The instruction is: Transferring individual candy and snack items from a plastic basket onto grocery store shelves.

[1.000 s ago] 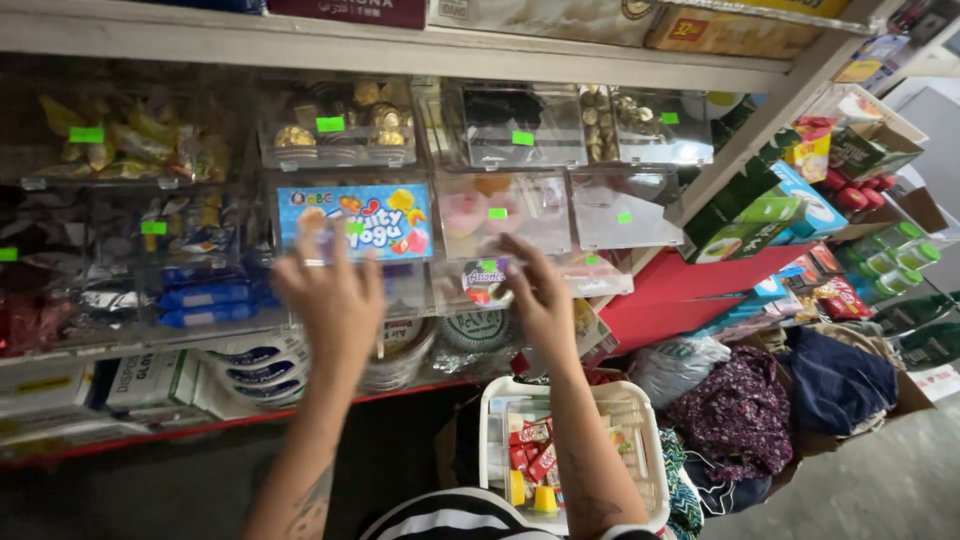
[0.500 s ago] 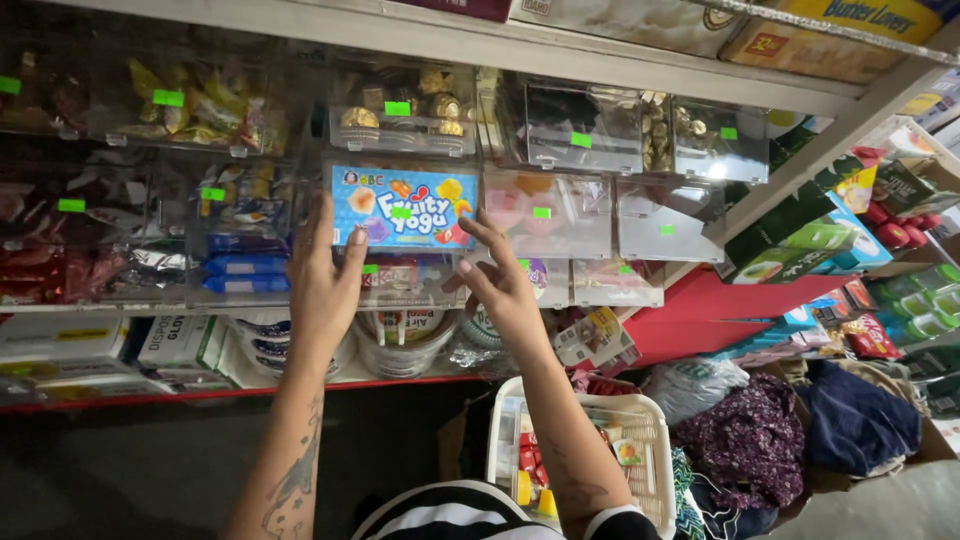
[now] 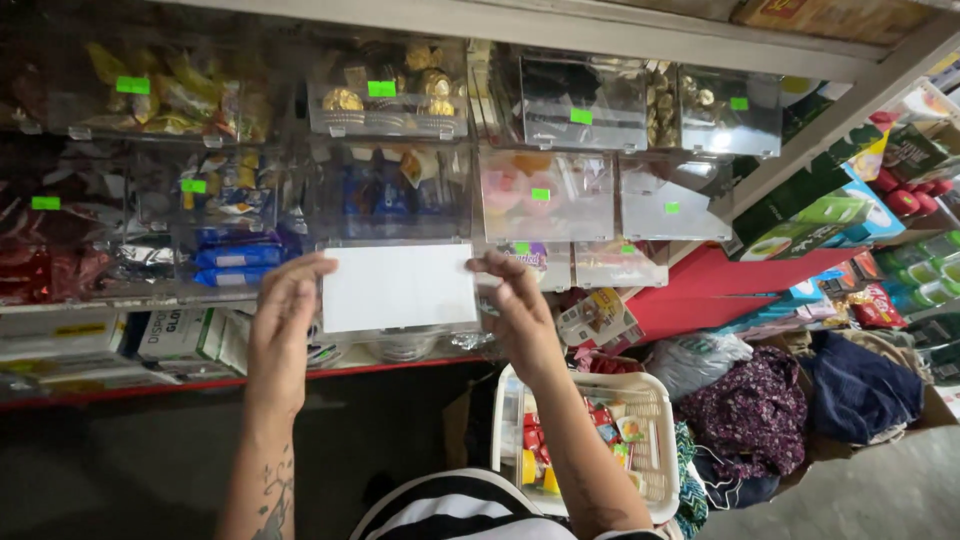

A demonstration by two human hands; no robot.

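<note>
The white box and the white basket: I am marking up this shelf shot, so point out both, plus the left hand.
white box [image 3: 398, 287], head view, middle of its plain white face.
white basket [image 3: 655, 398], head view, its far rim.
left hand [image 3: 283, 320], head view, back of the hand.

A plain white flat rectangular cardboard box [image 3: 400, 287] shows its blank side. Small bright green paper price tags [image 3: 381, 88] dot the clear plastic display bins [image 3: 548, 195], which hold gold foil-wrapped sweets [image 3: 343, 100] and blue wrapped packets [image 3: 238, 256]. The shelf ledge [image 3: 700, 290] is red. Below sits a white plastic slotted basket [image 3: 655, 420] with red and yellow items, beside dark purple floral-patterned cloth [image 3: 745, 400]. Black-and-white striped fabric [image 3: 455, 510] fills the bottom edge.
</note>
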